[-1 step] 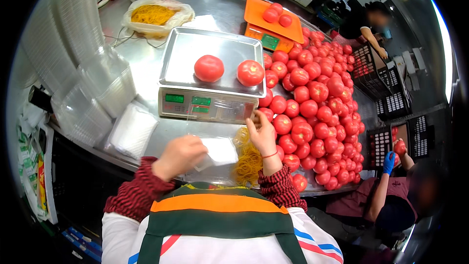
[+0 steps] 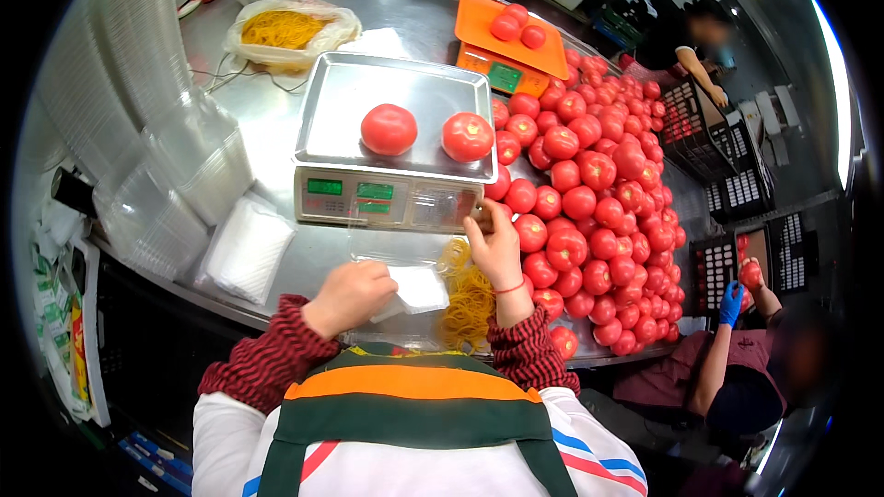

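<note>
My left hand (image 2: 373,285) has its fingers pinched on a white pad (image 2: 416,287), held low over a clear plastic container (image 2: 387,244). My right hand (image 2: 488,230), fingers curled, grips the container's right edge. Just beyond stands a metal scale (image 2: 313,198) with green displays; its tray (image 2: 396,83) carries two large red tomatoes (image 2: 389,129), side by side. A tangle of yellow rubber bands (image 2: 465,308) lies between my hands, partly seen through the clear plastic. A big heap of tomatoes (image 2: 599,244) borders my right hand.
Clear container stacks (image 2: 166,156), white pads (image 2: 244,248) and a bag of yellow bands (image 2: 285,32) occupy the left. An orange scale (image 2: 502,60) holds tomatoes behind. Black crates (image 2: 737,166) stand right. Co-workers are at right (image 2: 700,368) and back (image 2: 681,46), one wearing a blue glove (image 2: 732,299).
My left hand has shifted slightly right with the white pad. The rest of the view has shifted a few pixels, with little other visible difference.
</note>
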Demonstrator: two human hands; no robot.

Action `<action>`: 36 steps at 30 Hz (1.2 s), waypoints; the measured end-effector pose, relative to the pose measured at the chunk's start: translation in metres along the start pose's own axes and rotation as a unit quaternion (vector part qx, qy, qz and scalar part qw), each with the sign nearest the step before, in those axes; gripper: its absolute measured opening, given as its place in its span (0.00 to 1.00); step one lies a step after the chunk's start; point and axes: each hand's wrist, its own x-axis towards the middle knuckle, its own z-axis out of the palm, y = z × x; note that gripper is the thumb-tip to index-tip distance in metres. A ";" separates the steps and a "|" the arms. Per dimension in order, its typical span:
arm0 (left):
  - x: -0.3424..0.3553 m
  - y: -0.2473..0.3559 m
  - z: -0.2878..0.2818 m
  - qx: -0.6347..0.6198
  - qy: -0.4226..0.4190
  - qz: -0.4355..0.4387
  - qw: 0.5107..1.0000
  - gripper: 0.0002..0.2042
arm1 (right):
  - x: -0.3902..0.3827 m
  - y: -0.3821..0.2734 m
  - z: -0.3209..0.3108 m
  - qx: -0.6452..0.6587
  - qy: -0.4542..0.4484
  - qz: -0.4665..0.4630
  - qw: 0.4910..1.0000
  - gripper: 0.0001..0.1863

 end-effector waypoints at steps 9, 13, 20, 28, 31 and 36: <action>0.124 -0.066 -0.032 0.114 0.257 -0.067 0.957 0.34 | 0.108 -0.027 0.026 -0.172 0.109 -0.091 0.975 0.49; 0.164 -0.101 -0.041 0.118 0.153 -0.170 0.966 0.34 | 0.130 -0.042 0.033 -0.055 0.087 -0.007 0.995 0.52; 0.068 -0.045 -0.059 -0.518 0.126 -0.244 0.810 0.33 | 0.027 -0.043 -0.031 0.571 -0.101 0.063 0.812 0.41; -0.023 0.028 0.008 -0.212 0.061 -0.158 0.962 0.36 | -0.074 -0.041 -0.016 0.166 -0.237 0.043 0.956 0.48; -0.035 0.033 0.015 -0.112 0.079 -0.127 0.982 0.35 | -0.091 -0.050 -0.007 -0.044 -0.257 -0.154 0.953 0.48; -0.035 0.029 0.034 0.012 0.043 -0.060 0.997 0.33 | -0.102 -0.051 0.013 -0.236 -0.211 -0.227 0.921 0.41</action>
